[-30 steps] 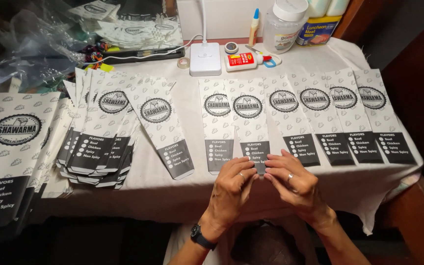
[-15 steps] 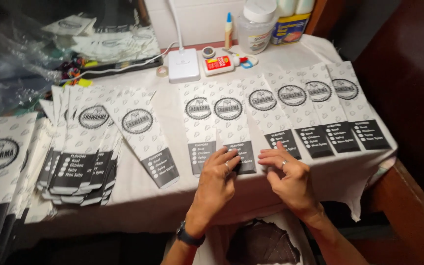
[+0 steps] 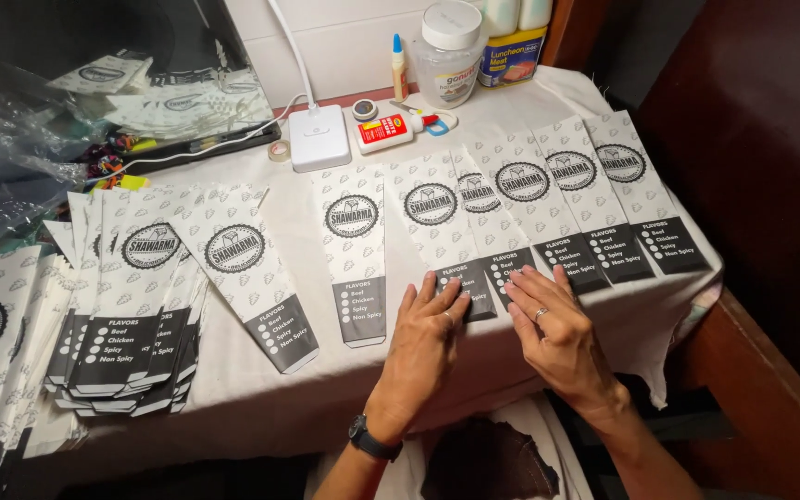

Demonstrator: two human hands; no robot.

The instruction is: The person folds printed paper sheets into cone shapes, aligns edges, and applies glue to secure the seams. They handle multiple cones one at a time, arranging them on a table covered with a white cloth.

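Observation:
Both my hands lie flat, fingers spread, on printed paper sleeves laid in a row on a white cloth-covered table. My left hand, with a dark watch at the wrist, presses the dark lower end of one white-and-black sleeve. My right hand, wearing a ring, rests on the lower end of the neighbouring sleeve. Neither hand grips anything. More sleeves overlap to the right, and one sleeve lies apart to the left.
A fanned stack of sleeves sits at the left, with a single sleeve beside it. At the back stand a white lamp base, a glue bottle, a plastic jar and a can. Clear plastic bags lie at far left.
My hands were pinched together near the table's front edge; now they lie flat and apart on two sleeves. The view has shifted leftward and closer.

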